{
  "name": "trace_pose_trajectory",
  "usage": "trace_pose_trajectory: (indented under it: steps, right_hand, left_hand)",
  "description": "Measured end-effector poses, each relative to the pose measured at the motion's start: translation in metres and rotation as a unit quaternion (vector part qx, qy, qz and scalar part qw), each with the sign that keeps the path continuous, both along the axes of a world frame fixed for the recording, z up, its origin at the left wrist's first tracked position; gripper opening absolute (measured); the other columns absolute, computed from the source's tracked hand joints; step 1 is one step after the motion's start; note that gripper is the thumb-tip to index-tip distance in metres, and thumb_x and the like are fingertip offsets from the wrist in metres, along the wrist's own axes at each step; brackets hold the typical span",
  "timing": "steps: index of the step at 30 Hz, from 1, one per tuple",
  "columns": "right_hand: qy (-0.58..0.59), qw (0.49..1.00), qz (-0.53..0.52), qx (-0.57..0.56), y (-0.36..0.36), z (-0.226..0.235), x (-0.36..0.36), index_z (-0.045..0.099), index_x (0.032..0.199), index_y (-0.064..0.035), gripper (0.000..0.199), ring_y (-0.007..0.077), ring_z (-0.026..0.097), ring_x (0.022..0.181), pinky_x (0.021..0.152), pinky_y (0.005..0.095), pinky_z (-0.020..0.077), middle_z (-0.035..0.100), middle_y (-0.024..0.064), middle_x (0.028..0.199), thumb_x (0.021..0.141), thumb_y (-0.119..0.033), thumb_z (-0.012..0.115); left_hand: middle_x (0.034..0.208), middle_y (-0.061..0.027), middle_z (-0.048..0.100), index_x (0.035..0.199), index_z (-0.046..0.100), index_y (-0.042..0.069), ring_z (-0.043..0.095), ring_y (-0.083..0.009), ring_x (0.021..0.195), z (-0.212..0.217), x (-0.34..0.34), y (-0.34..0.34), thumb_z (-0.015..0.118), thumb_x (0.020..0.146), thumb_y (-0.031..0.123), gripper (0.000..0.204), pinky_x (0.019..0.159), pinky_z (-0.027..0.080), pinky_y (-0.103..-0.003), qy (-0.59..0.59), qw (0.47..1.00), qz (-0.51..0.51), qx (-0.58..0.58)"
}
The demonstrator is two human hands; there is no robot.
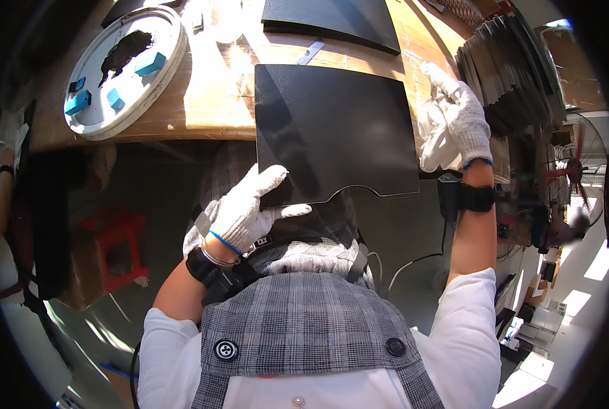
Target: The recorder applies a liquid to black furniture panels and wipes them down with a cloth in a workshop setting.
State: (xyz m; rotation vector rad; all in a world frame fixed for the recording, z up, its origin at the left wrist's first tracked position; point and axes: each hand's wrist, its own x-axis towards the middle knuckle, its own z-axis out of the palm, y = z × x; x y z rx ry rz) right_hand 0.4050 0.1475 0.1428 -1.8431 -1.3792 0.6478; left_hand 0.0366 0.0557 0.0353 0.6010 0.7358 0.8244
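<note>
A glossy black panel point(338, 129) with a shallow notch in its near edge lies partly on the wooden table and overhangs its front. My left hand point(243, 208), in a white knit glove, pinches its near left corner, the thumb on top and a finger stretched out along the underside. To the right of the panel, my gloved right hand point(468, 119) is closed around a crumpled white cloth point(435, 136) at the table's edge. Part of that hand's grip is hidden by the glove and cloth.
A round white lid point(124, 126) carries a dark smear and several blue blocks point(150, 63). Another black panel point(335, 20) lies at the back, near a small light strip point(310, 52). Stacked dark sheets point(512, 71) stand right; a fan point(577, 163) and red stool point(117, 245) are beyond.
</note>
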Motion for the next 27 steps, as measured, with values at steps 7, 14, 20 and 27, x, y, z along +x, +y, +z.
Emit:
trace_pose_trajectory:
  steps: [7,14,20,27]
  right_hand:
    - [-0.386,0.882,0.266,0.054,-0.054,-0.044,-0.160,0.065,0.111,-0.0089,0.039,0.0289,0.060,0.099,0.093,0.0443,0.0450,0.062,0.0108,0.101,0.085,-0.038,0.066]
    - [-0.389,0.906,-0.051,-0.159,-0.043,-0.055,0.043,0.066,0.106,-0.0139,0.026,0.0329,0.068,0.097,0.079,0.0458,0.0554,0.069,0.0161,0.105,0.081,-0.021,0.069]
    - [0.090,0.978,-0.169,0.082,-0.122,-0.055,0.154,0.060,0.137,-0.0011,0.036,0.0134,0.061,0.115,0.099,0.0288,0.0498,0.067,0.0074,0.129,0.102,-0.007,0.058]
    - [0.147,0.950,-0.267,0.073,-0.165,-0.053,0.147,0.056,0.144,-0.0014,0.041,0.0154,0.059,0.124,0.104,0.0303,0.0486,0.062,0.0091,0.139,0.104,-0.010,0.058]
  left_hand:
    - [0.121,-0.0109,0.063,0.130,0.058,0.002,0.065,-0.0261,0.109,0.015,0.017,0.025,0.058,0.103,0.012,0.029,0.089,0.063,-0.051,-0.043,0.976,0.070,-0.201]
    - [0.080,-0.0057,0.066,0.099,0.068,0.002,0.065,-0.0173,0.062,0.021,-0.009,0.058,0.063,0.101,0.036,0.035,0.064,0.060,-0.032,0.449,0.883,-0.113,0.081]
    - [0.142,-0.0222,0.056,0.151,0.036,0.001,0.060,-0.0270,0.127,0.040,-0.041,0.172,0.084,0.088,0.026,0.084,0.105,0.051,-0.037,0.475,0.675,0.288,0.486]
    - [0.150,-0.0237,0.049,0.156,0.032,0.003,0.051,-0.0316,0.136,0.036,-0.032,0.281,0.079,0.083,0.058,0.104,0.113,0.043,-0.042,0.541,0.684,0.156,0.464]
